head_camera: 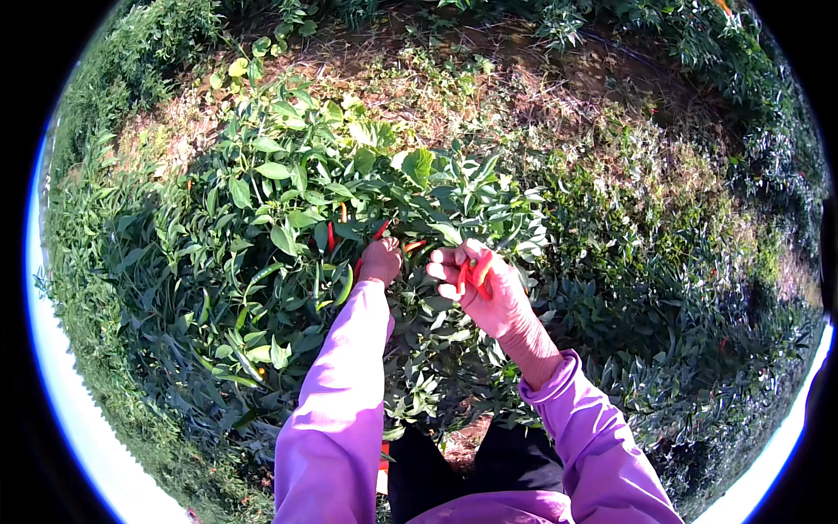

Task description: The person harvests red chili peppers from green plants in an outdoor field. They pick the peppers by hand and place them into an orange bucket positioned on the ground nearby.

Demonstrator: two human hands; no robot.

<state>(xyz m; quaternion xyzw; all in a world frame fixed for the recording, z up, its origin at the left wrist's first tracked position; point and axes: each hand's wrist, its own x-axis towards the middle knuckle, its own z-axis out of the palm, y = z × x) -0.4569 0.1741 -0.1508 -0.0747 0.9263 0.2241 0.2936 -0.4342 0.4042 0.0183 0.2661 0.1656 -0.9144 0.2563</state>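
My left hand [382,261] reaches into a leafy chili pepper plant [288,177], its fingers curled at a red chili pepper [381,229] whose end shows above them. Whether it grips this pepper cannot be told. My right hand [491,288], palm up just to the right, holds several red chili peppers [482,268] against the palm with bent fingers. Between the hands, an orange-red pepper [414,246] hangs among the leaves. Left of my left hand are another red pepper [330,237] and a long green pepper [345,285].
Dense pepper foliage [589,314] spreads on both sides. Beyond the plant lies a strip of dry soil and straw [524,85], with a dark thin hose or pipe [622,49] at the upper right. A red and white object [383,458] shows partly beside my legs.
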